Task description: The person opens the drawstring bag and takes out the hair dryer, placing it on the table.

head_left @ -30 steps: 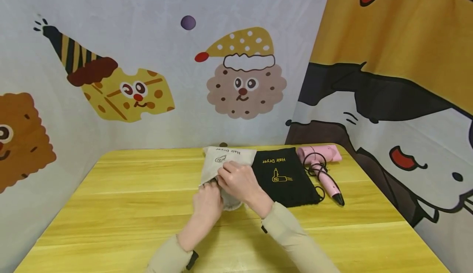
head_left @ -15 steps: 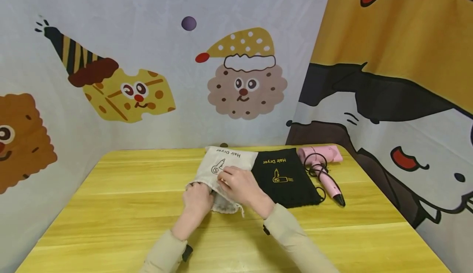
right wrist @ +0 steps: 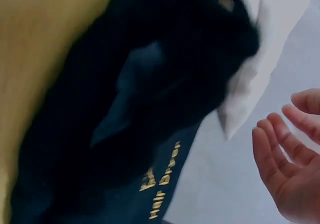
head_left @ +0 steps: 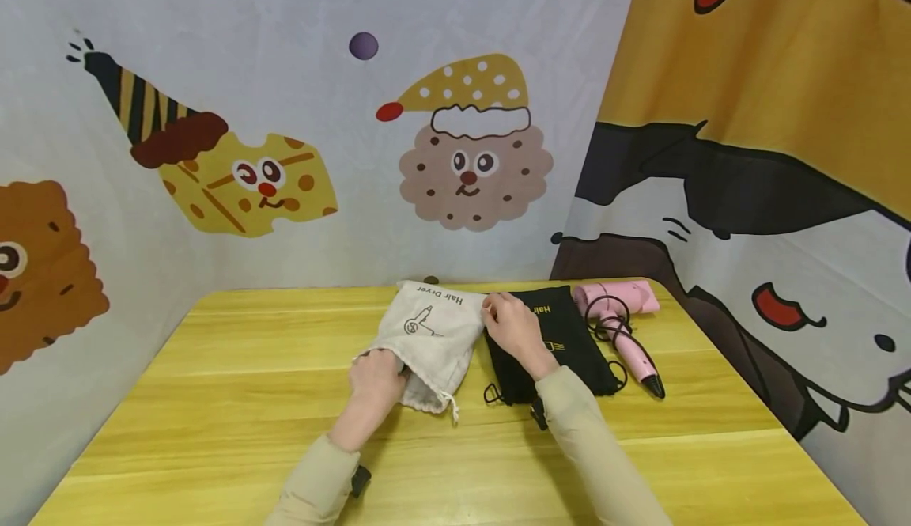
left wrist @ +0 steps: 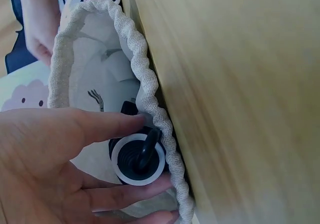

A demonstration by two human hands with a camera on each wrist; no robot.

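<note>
A cream drawstring bag (head_left: 437, 352) printed "Hair Dryer" lies at the back of the table, its mouth towards me. My left hand (head_left: 376, 384) reaches into that mouth. In the left wrist view, its thumb and fingers grip a hair dryer's round black handle end (left wrist: 120, 156) with a pale ring and a cord; most of the dryer is hidden in the bag. My right hand (head_left: 514, 327) is beside the cream bag's far right corner, above a black bag (head_left: 576, 352). In the right wrist view its fingers are loosely bent, apart from both bags and holding nothing.
A pink hair dryer (head_left: 629, 348) with a looped black cord lies at the far right, beside the black bag. Behind the wooden table (head_left: 235, 399) hangs a printed cloth curtain (head_left: 306, 115).
My right hand has left the cream bag's front and moved right and back, beside its corner. My left hand has shifted slightly left, and the bag's folded mouth now lies spread out.
</note>
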